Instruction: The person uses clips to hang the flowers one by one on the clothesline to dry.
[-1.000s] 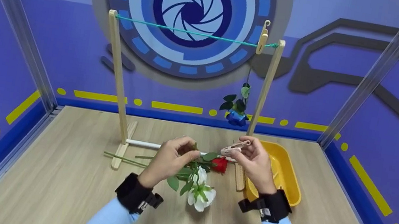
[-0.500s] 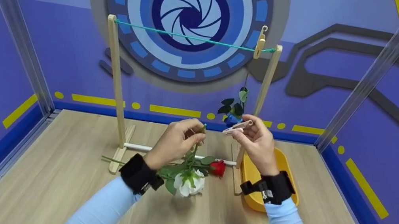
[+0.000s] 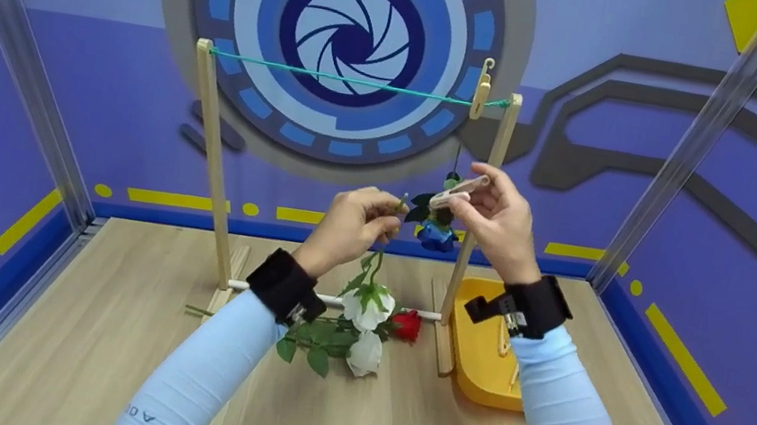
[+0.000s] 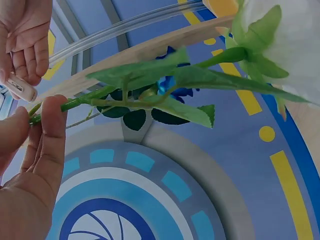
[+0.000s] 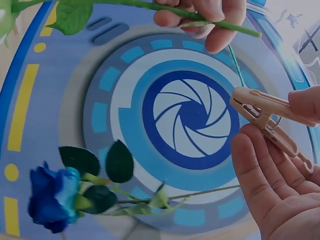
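pinching, left hand [image 3: 356, 220]: thumb and fingers closed on the stem of a white rose [image 3: 367, 306], near its cut end. tip left protruding past the fingers, presumably to keep that end bare and reachable; bloom hangs head down at about five o'clock from the hand.

right hand [image 3: 499, 220]: one clothespin [image 5: 261, 119], hook on one leg, held between thumb and fingers by its splayed legs, a hold that probably suits squeezing. nose directed away from the palm; looks nearly closed, exact gap not readable. pin lies at two o'clock from the left hand, apart from the stem.

wooden stand [image 3: 212, 148]: two uprights, carrying a green line [image 3: 339, 77] between their tops, likely for height enough to hang a stem.

second clothespin [image 3: 480, 101]: on the line, toward half past eleven from the right hand. blue rose [image 3: 436, 238] hangs inverted beneath it, seemingly by its stem.

red rose [image 3: 408, 325] and another white bloom [image 3: 365, 355]: on the table [image 3: 61, 345], just past three and at six o'clock from the held bloom.

yellow tray [image 3: 486, 398]: six o'clock from the right hand, seemingly stocking further pins within that hand's reach.
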Available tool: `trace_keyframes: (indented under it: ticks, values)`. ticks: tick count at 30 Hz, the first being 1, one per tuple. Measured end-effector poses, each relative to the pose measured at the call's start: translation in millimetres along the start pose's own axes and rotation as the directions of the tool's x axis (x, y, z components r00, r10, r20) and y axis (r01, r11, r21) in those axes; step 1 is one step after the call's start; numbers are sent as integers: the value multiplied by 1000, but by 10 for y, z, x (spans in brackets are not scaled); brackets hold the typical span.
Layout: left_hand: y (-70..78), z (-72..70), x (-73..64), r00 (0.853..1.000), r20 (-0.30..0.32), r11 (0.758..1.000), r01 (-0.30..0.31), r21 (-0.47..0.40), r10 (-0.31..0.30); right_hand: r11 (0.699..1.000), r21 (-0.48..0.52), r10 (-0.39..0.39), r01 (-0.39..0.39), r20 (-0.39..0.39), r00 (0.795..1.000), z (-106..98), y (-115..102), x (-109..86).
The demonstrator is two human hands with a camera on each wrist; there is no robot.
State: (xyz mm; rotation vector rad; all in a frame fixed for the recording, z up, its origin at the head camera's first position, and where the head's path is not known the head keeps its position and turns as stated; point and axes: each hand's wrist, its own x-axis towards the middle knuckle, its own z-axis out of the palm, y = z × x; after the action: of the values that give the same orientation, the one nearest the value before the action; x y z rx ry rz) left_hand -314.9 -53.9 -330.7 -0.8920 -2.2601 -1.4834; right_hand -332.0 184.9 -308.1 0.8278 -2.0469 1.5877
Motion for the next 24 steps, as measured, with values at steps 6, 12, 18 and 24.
trace_keyframes:
  ticks: [6, 12, 18, 24]
  values:
    - [48, -17, 210, 1000, -4, 1000, 0, 27, 0, 1000, -20, -12, 12, -11, 1000, -57, -122, 225]
    - [27, 1, 337, 998, -49, 999, 38, 6, -38, 999, -3, -34, 34, -37, 999, -48, -180, 374]
    - [25, 22, 405, 995, -60, 995, 77, -58, -81, 998, -31, -49, 47, -53, 997, -39, -191, 493]
    - [94, 16, 547, 992, -96, 996, 84, -25, -87, 997, -44, -72, 68, -73, 995, -65, -242, 597]
